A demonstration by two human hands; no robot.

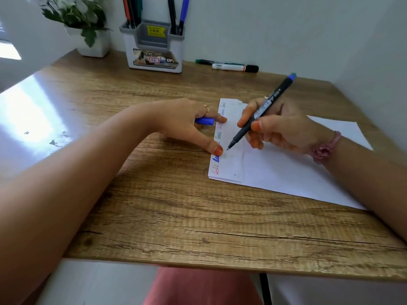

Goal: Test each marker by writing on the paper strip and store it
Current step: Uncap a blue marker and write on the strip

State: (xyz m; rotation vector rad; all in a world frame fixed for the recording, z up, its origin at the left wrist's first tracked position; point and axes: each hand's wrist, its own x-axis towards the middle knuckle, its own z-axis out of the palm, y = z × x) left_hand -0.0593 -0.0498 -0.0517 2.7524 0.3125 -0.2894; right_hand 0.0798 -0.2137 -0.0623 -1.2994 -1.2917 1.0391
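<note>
— Marker (pixel 259 113) first: where does it sit?

— Pinched in the right hand (pixel 279 126), between thumb and forefinger, slim dark barrel slanting up and away, a blue end at the top. Its fine tip hangs right at the paper strip (pixel 229 137); whether it touches, I cannot tell.

— And the strip itself?

— White, narrow, folded, lying over the left edge of a larger white sheet (pixel 286 172). Small scribbles in red, blue and green run down its left margin.

— What is the left hand (pixel 189 122) doing?

— Thumb and one fingertip press flat on the strip's left edge, while the curled fingers hold a blue cap (pixel 204 121). A thin ring shows on one finger.

— Beyond the strip?

— Behind it, near the wall, two markers lie on the desk (pixel 176 205), touching or nearly so: a slim green-capped marker (pixel 218 62) and a fatter white marker (pixel 234 67) with a black cap. Left of those stands a white and grey plastic holder (pixel 154 51) with a yellow price sticker, several pens upright in its two side pockets. Further left, a potted plant (pixel 83 23) in a square white pot.

— The surface?

— Wood-grain laminate, matt, knotted.
</note>
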